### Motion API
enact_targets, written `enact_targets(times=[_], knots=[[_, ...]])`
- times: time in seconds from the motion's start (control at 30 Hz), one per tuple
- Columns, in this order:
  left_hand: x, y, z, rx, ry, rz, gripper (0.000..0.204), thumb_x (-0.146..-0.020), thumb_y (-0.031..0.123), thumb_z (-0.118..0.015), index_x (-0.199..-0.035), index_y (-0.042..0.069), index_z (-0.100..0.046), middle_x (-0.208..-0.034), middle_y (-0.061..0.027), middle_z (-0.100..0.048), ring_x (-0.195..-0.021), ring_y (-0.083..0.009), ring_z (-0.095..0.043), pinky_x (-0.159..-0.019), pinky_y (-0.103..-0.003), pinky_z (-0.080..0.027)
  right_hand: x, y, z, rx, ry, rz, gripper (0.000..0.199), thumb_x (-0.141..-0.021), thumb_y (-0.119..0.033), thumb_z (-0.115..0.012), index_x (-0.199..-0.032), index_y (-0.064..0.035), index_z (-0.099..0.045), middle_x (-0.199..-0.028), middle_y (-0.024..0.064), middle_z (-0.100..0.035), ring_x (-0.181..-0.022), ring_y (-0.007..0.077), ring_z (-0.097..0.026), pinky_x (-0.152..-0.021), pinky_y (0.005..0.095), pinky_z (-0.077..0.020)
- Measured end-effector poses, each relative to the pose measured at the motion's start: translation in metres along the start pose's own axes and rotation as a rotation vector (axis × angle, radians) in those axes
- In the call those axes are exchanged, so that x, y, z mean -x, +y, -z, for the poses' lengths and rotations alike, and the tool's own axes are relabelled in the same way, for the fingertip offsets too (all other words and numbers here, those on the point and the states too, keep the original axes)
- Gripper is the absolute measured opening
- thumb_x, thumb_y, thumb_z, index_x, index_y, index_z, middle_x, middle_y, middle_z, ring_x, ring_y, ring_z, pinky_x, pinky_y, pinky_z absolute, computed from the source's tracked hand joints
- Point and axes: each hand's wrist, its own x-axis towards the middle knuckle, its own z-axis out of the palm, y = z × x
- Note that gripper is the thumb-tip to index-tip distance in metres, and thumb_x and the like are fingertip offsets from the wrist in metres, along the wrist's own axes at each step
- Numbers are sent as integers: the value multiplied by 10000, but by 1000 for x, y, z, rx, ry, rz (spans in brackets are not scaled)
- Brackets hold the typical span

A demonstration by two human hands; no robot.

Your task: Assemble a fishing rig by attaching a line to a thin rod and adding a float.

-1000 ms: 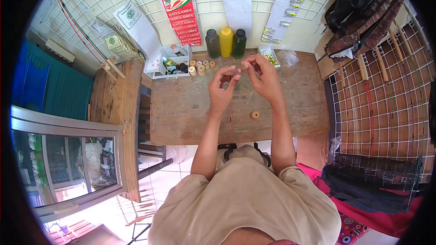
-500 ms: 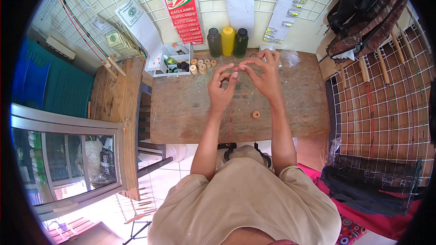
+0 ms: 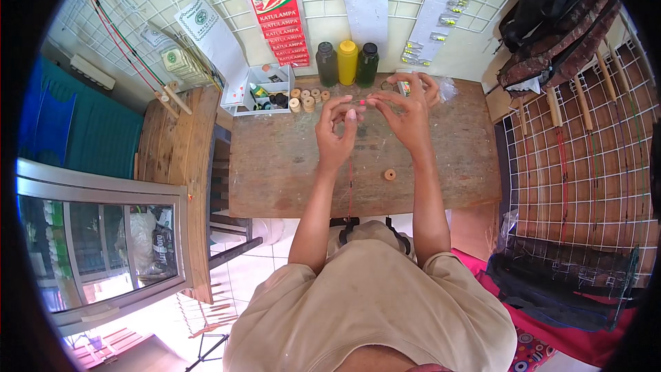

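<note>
Above wooden table (image 3: 289, 165), head view: left hand (image 3: 335, 134) and right hand (image 3: 407, 116) raised together, fingertips pinching small red bead (image 3: 361, 102) between them. Wooden ring (image 3: 390, 174) lies on table below right hand. Three bottles (image 3: 347, 63) behind.

Both forearms are reaching forward from the lower edge, bare from the elbow down, and converging toward each other. The left hand (image 3: 335, 132) is lifting with fingers curled, its thumb and forefinger pressing together in a fine pinching grip. The right hand (image 3: 407, 111) is meeting it just beside, fingertips (image 3: 375, 99) pointing left and pinching too, with its remaining fingers spreading loosely behind.
</note>
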Motion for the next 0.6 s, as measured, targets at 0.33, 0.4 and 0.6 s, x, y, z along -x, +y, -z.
enact_targets(times=[0.33, 0.4, 0.6], knots=[[4, -13, 2, 109, -4, -47, 353, -859, 64, -678, -1178, -2, -543, -986, -91, -666, -822, -117, -626, -726, -233, -482, 9, -8, -9, -144, -23, -16, 193, -674, -149, -785, -850, -229, -771, -966, -54, -570, -1104, 227, -384, -975, 417, -241], [3, -13, 3, 43, -8, -84, 319, -853, 64, -686, -1143, -11, -576, -995, -91, -667, -826, -120, -628, -723, -235, -484, 11, -7, -10, -150, 2, -4, 197, -669, -146, -787, -846, -231, -772, -961, -55, -570, -1099, 228, -387, -974, 416, -241], [0, -2, 0, 108, -16, -10, 218, -856, 43, -675, -1054, -33, -625, -986, -89, -670, -827, -122, -629, -735, -240, -494, 12, -6, -14, -152, 12, 15, 172, -661, -157, -793, -814, -232, -767, -974, -49, -563, -1135, 264, -380, -978, 452, -234]])
